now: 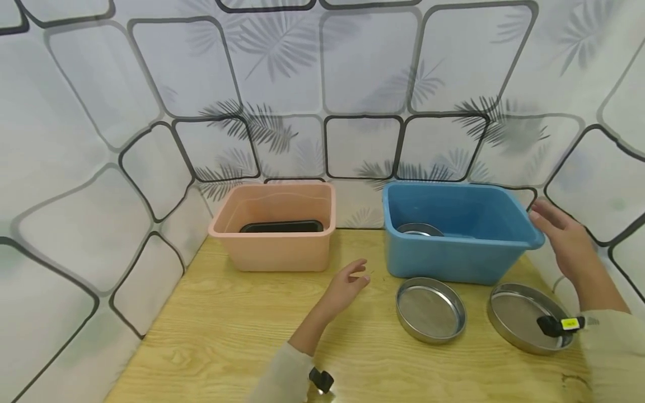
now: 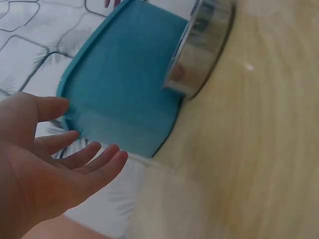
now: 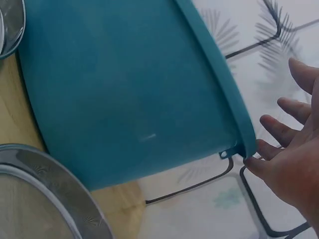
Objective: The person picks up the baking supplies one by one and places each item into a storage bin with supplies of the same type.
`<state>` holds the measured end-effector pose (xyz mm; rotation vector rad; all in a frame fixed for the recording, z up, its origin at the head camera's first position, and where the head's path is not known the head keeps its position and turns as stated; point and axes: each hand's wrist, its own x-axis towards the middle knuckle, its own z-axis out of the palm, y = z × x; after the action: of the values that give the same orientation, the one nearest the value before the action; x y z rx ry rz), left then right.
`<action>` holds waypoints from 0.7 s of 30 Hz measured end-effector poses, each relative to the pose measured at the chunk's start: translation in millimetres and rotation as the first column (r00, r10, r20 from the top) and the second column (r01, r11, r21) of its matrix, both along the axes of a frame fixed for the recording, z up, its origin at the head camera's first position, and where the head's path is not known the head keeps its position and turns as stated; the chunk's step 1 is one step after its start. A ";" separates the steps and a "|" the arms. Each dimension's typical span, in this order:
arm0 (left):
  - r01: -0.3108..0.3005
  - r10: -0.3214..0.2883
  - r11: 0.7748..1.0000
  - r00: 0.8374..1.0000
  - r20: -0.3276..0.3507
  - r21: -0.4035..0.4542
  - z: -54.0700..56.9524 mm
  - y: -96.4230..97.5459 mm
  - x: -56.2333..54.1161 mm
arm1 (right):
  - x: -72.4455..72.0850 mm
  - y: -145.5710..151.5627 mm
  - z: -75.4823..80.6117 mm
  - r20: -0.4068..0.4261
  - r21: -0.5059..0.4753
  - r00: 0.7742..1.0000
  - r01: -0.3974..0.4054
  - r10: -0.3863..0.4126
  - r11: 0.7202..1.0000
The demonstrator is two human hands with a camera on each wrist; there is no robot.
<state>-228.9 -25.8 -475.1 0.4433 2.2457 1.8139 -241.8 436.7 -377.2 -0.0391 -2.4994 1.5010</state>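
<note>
A blue plastic tub (image 1: 453,260) stands at the back right of the table, with a round metal pan (image 1: 419,229) inside it. At the tub's right end is my right hand (image 1: 566,243), fingers spread and holding nothing. In the right wrist view its fingers are close to the tub rim (image 3: 227,94); whether they touch it I cannot tell. My left hand (image 1: 344,286) hovers left of the blue tub, fingers loosely bent and nothing in them. Two shallow round metal pans lie before the tub, one in the middle (image 1: 431,310) and one farther right (image 1: 524,313).
A pink plastic tub (image 1: 277,252) stands at the back left, with a dark flat object (image 1: 282,226) inside. Patterned cloth (image 1: 368,67) hangs behind and along both sides of the wooden table (image 1: 211,330).
</note>
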 end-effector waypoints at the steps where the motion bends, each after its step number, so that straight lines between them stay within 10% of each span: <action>1: 0.012 -0.012 1.000 1.000 0.014 0.001 -4.2 5.3 0.5 | -0.3 2.9 -3.8 -0.003 -0.004 1.000 -0.003 0.003 1.000; 8: 0.108 -0.108 0.994 0.991 0.082 0.004 -23.7 30.3 4.5 | -6.7 14.3 -23.9 -0.039 -0.197 0.995 -0.094 0.088 0.976; 21: 0.160 -0.159 0.987 0.981 0.113 -0.003 -43.1 51.6 11.6 | -9.6 30.5 -45.3 -0.136 -0.574 0.969 -0.245 0.204 0.781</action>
<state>-217.3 25.8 -518.2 0.4912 2.0821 1.7004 -251.4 467.2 -422.5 0.2140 -1.9360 2.2848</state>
